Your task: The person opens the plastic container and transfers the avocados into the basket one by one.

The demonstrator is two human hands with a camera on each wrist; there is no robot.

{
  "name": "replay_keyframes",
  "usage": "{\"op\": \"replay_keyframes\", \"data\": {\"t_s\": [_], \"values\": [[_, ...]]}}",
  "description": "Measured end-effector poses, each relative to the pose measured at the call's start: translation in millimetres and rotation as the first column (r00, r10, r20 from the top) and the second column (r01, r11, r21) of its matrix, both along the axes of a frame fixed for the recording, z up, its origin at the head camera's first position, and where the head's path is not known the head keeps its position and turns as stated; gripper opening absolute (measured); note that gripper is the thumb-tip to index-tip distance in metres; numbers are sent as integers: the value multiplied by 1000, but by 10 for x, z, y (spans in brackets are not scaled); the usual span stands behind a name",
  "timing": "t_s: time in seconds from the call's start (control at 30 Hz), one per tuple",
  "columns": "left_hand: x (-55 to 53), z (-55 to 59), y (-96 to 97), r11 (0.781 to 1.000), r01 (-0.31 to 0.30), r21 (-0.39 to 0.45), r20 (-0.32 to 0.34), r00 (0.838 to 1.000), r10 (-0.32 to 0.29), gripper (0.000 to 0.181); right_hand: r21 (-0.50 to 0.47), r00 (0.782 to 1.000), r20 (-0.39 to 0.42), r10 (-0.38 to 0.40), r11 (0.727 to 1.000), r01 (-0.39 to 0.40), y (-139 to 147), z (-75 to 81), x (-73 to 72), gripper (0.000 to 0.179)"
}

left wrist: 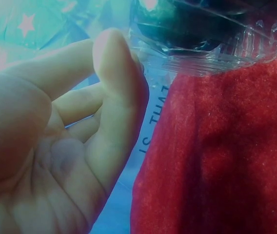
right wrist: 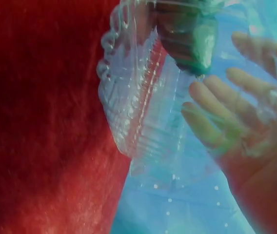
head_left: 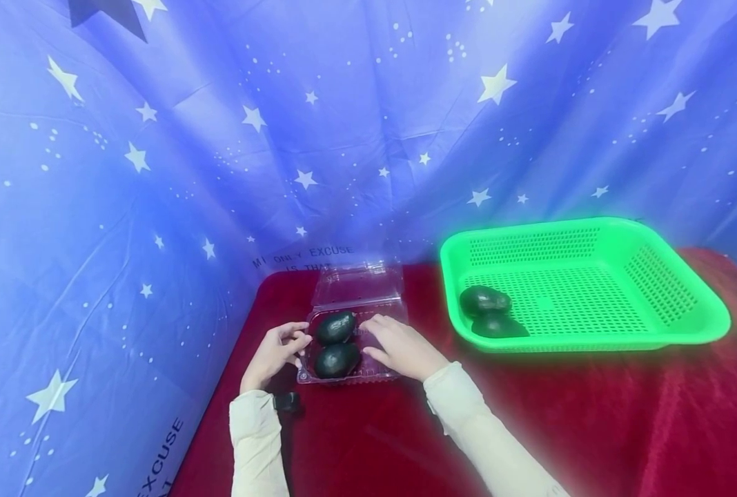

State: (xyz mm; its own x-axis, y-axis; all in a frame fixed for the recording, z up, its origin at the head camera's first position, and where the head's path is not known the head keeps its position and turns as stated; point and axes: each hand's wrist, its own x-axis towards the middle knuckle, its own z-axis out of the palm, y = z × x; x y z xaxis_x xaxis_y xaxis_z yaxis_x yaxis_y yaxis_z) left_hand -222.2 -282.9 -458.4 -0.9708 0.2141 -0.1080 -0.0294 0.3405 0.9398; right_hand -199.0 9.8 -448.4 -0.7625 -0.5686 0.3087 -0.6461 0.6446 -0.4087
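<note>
A clear plastic clamshell box (head_left: 377,373) lies with its lid (head_left: 359,284) raised. Two dark green avocados (head_left: 336,327) fill its left half, one behind the other. My left hand (head_left: 275,352) is at the box's left wall, fingers loosely bent. In the left wrist view, the fingertips (left wrist: 111,53) come close to a corner of the box; whether they touch it is unclear. Over the right half of the box is my right hand (head_left: 402,345), its fingers spread and holding nothing. Clear plastic partly overlaps this hand (right wrist: 246,122) in the right wrist view.
To the right stands a bright green perforated basket (head_left: 592,345) with two dark avocados (head_left: 485,301) at its left end. A red cloth (head_left: 356,442) covers the table. A blue star-patterned curtain (head_left: 368,124) hangs behind and along the left side.
</note>
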Motion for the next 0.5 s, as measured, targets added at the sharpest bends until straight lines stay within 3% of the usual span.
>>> {"op": "replay_keyframes", "data": {"t_s": [0.5], "values": [[-7, -8, 3, 1000, 2, -5, -3, 1000, -2, 45, 9, 1000, 10, 24, 1000, -24, -138, -74, 10, 48]]}}
